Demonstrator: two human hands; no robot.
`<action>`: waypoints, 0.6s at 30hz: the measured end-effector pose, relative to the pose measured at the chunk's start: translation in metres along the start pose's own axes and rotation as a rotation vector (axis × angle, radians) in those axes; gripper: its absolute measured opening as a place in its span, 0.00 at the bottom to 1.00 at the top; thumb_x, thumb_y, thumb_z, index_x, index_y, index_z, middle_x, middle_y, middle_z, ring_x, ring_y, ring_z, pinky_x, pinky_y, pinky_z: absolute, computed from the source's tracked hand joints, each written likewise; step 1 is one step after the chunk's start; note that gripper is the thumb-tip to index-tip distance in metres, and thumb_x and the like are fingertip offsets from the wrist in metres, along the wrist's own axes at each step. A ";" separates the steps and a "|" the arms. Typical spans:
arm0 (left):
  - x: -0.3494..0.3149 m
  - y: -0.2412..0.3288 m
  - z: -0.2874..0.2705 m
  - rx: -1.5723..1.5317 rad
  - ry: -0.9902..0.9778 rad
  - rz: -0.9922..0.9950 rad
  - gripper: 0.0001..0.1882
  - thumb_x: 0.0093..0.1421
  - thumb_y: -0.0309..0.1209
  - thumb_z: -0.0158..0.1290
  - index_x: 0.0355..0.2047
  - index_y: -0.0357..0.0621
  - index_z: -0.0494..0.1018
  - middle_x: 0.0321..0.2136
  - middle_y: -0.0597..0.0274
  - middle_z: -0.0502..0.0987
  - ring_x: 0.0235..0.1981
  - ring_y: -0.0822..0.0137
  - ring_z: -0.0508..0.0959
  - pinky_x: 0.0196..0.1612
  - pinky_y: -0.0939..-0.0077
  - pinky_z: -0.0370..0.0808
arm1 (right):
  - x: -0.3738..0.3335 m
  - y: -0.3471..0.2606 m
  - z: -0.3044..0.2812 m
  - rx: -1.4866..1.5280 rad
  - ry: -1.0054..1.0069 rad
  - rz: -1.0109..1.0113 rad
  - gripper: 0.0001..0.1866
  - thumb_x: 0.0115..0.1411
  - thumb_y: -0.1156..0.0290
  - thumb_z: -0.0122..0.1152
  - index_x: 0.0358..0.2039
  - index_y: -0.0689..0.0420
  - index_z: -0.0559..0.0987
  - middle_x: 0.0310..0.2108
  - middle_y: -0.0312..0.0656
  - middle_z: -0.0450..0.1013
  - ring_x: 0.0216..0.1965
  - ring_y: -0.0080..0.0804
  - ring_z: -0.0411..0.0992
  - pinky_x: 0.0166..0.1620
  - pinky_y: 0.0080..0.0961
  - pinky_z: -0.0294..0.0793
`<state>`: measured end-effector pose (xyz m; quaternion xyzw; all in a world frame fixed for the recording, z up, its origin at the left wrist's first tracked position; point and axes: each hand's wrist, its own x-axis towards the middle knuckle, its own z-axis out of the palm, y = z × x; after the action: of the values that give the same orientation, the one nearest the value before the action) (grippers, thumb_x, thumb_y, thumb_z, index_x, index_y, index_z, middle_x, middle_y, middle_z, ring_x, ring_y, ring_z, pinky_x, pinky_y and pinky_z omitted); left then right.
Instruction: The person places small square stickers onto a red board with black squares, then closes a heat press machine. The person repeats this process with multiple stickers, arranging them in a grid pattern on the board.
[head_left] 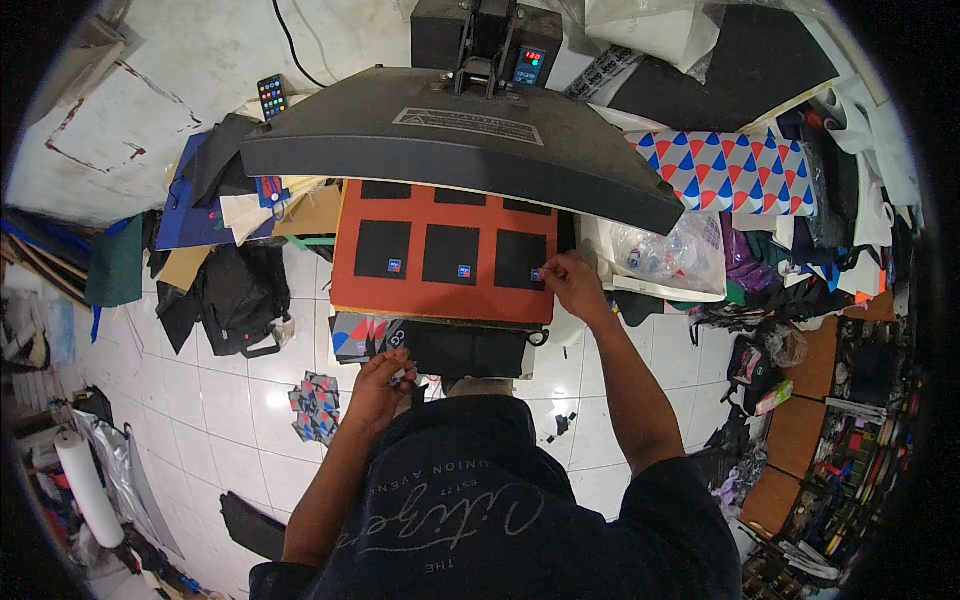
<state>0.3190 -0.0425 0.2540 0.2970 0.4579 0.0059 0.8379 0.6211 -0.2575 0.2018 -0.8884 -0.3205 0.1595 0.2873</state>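
Observation:
On the orange pad of a heat press lie several black fabric squares in rows, the far ones partly under the raised upper plate. A small blue label sits at the lower right of the middle front square, and another label at that of the left one. My right hand pinches a similar label at the lower right of the right-hand square. Below the pad's front left corner, my left hand is closed around small bluish pieces that look like labels, mostly hidden by the fingers.
Behind the plate glows the press's control display. A phone lies at the far left. Right of the press stand a white box with clear plastic and a patterned sheet. Patterned pieces lie on the tiled floor, near a black bag.

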 end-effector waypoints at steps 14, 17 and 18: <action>0.003 -0.001 0.002 0.027 0.000 0.004 0.10 0.59 0.30 0.54 0.39 0.41 0.72 0.30 0.65 0.72 0.32 0.72 0.71 0.33 0.81 0.65 | -0.006 -0.013 0.003 0.007 0.019 0.061 0.10 0.56 0.62 0.61 0.31 0.55 0.79 0.32 0.45 0.70 0.32 0.40 0.73 0.36 0.37 0.72; 0.006 -0.005 -0.003 0.041 -0.024 0.017 0.09 0.59 0.31 0.54 0.39 0.41 0.72 0.30 0.65 0.72 0.31 0.72 0.71 0.33 0.81 0.65 | -0.007 -0.015 0.003 0.028 0.033 0.050 0.10 0.56 0.62 0.61 0.31 0.55 0.79 0.31 0.45 0.71 0.32 0.40 0.73 0.36 0.37 0.73; 0.007 -0.006 -0.005 0.039 -0.031 0.016 0.09 0.59 0.31 0.54 0.39 0.41 0.72 0.30 0.65 0.72 0.31 0.72 0.71 0.33 0.81 0.65 | -0.007 -0.015 0.003 0.027 0.038 0.044 0.10 0.56 0.62 0.61 0.31 0.55 0.79 0.31 0.45 0.71 0.32 0.40 0.73 0.36 0.37 0.73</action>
<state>0.3179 -0.0430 0.2441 0.3170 0.4426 -0.0009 0.8388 0.6071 -0.2516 0.2090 -0.8943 -0.2929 0.1530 0.3016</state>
